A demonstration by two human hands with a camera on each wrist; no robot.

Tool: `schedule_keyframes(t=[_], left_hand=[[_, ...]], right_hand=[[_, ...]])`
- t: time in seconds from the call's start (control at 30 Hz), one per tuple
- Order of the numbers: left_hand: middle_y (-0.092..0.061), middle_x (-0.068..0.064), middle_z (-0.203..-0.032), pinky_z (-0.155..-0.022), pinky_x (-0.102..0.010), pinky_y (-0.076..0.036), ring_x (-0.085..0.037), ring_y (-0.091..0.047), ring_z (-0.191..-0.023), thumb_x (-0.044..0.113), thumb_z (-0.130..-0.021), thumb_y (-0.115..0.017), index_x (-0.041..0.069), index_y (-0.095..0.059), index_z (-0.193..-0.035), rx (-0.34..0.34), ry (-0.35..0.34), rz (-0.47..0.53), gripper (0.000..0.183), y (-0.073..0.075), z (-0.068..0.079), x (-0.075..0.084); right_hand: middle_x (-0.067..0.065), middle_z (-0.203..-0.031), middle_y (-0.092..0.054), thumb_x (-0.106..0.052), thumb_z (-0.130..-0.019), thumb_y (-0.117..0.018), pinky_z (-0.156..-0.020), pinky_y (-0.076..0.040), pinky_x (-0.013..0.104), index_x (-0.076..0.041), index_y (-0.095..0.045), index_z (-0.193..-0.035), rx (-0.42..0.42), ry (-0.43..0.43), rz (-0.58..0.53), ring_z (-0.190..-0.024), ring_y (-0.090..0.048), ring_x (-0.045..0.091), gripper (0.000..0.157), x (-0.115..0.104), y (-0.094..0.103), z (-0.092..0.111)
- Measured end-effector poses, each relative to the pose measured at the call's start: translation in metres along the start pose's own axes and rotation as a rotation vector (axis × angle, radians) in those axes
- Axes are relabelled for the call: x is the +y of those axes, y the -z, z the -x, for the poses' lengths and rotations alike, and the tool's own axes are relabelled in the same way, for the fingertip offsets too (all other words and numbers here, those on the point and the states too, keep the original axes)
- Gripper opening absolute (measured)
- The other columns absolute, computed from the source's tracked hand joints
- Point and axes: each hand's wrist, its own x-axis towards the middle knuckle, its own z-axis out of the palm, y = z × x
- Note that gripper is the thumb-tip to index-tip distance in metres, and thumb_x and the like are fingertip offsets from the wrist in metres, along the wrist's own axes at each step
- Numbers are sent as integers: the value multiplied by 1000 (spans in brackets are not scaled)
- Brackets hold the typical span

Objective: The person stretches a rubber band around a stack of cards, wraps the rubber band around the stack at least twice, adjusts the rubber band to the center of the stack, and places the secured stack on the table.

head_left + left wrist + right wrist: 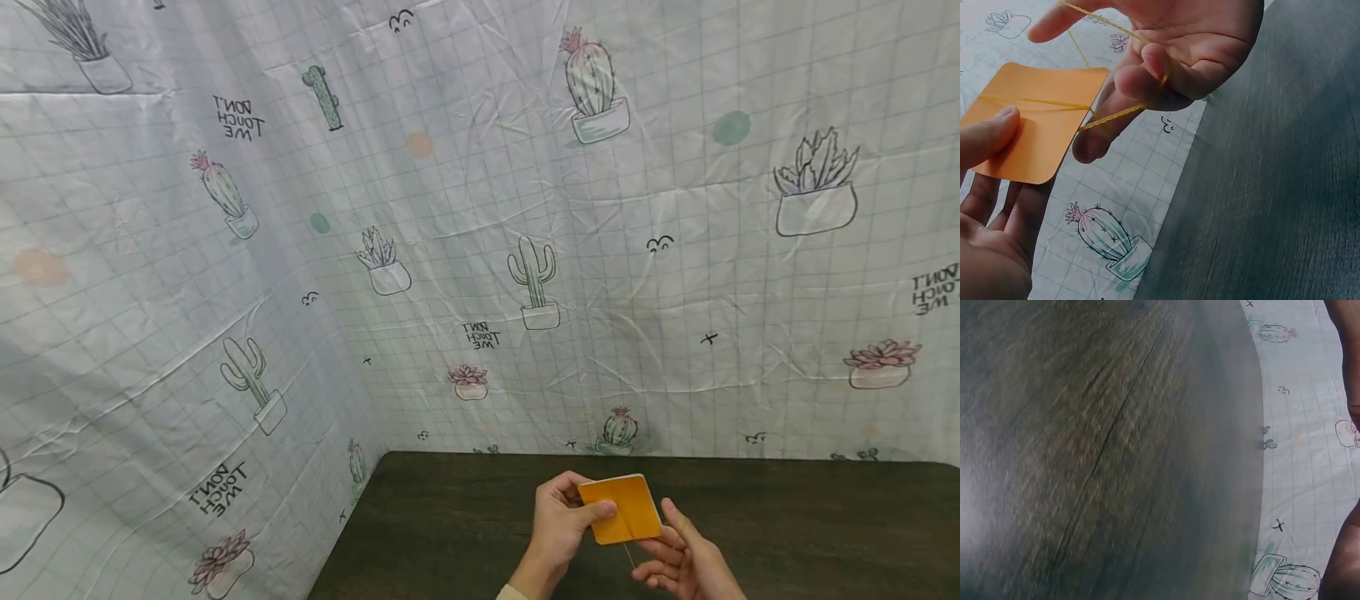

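Observation:
My left hand (pixel 558 521) grips a small orange square notepad (pixel 626 521), thumb flat on its front and fingers behind. The pad has rounded corners and a pale edge, and is held above the table. A thin yellow rubber band (pixel 1113 117) crosses the pad's front in the left wrist view and stretches off its side, partly twisted. My right hand (pixel 686 554) has the band looped round its bent fingers, beside the pad's right edge. In the right wrist view only parts of the right hand (pixel 1342 565) show at the right border; the pad is out of sight there.
A dark wood-grained table (pixel 435 517) lies beneath the hands. Behind it and along the left hangs a pale grid-patterned curtain (pixel 450 275) printed with cacti, meeting the table's far edge.

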Motion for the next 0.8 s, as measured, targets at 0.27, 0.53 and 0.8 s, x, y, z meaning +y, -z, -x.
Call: schedule_keyframes(t=[0.27, 0.53, 0.8], left_hand=[[-75, -7, -87, -67, -26, -58, -13, -71, -77, 7, -80, -85, -11, -69, -97, -87, -1, -16, 30, 3, 1, -2], [-75, -1, -87, -66, -25, -58, -11, -71, -77, 7, -81, -84, -15, -67, -100, -150, 34, -5, 33, 5, 1, -1], [-74, 1, -88, -68, -25, -59, -9, -70, -78, 2, -82, -82, -19, -63, -97, -241, 35, -12, 32, 7, 2, 0]], right_hand=[[8, -103, -74, -62, -104, -30, -82, -57, 32, 1, -65, -119, -70, -30, 72, -86, -71, 22, 74, -7, 4, -2], [11, -101, -74, -64, -104, -26, -82, -58, 33, 8, -58, -131, -149, -42, 163, -84, -71, 22, 83, -20, 6, -3], [12, -99, -73, -60, -106, -23, -81, -58, 32, 5, -62, -122, -193, -45, 183, -83, -72, 21, 77, -28, 6, -3]])
